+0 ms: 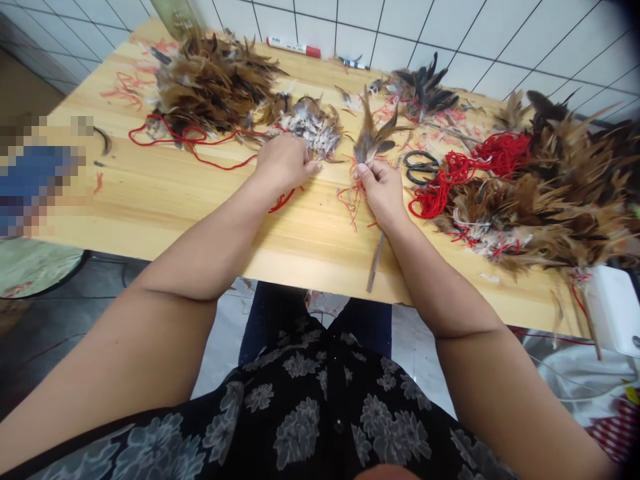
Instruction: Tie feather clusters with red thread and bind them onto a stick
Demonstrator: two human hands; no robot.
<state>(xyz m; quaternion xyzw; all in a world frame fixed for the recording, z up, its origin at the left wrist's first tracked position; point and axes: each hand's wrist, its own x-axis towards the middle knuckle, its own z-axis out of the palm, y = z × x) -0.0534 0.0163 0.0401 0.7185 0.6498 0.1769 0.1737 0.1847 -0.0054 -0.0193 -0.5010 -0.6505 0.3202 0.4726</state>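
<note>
My right hand (386, 193) pinches the base of a small bunch of brown feathers (371, 137) between thumb and fingers, tips pointing away from me. My left hand (284, 160) is closed, with its thumb pointing right. A red cord (220, 138) runs in from the left to this hand and shows again below it; the fingers hide the grip itself. Just beyond my left hand lies a feather bundle with its whitish fluffy ends (315, 130) showing. Loose red thread scraps (354, 200) lie under and beside my right hand.
A large brown feather pile (210, 83) lies back left, dark feathers (425, 90) at the back, and more feathers (550, 207) at right. Black-handled scissors (421, 168) touch a red yarn tangle (500, 153). A red-and-white marker (293, 47) lies by the tiled wall; a white box (614, 310) stands front right.
</note>
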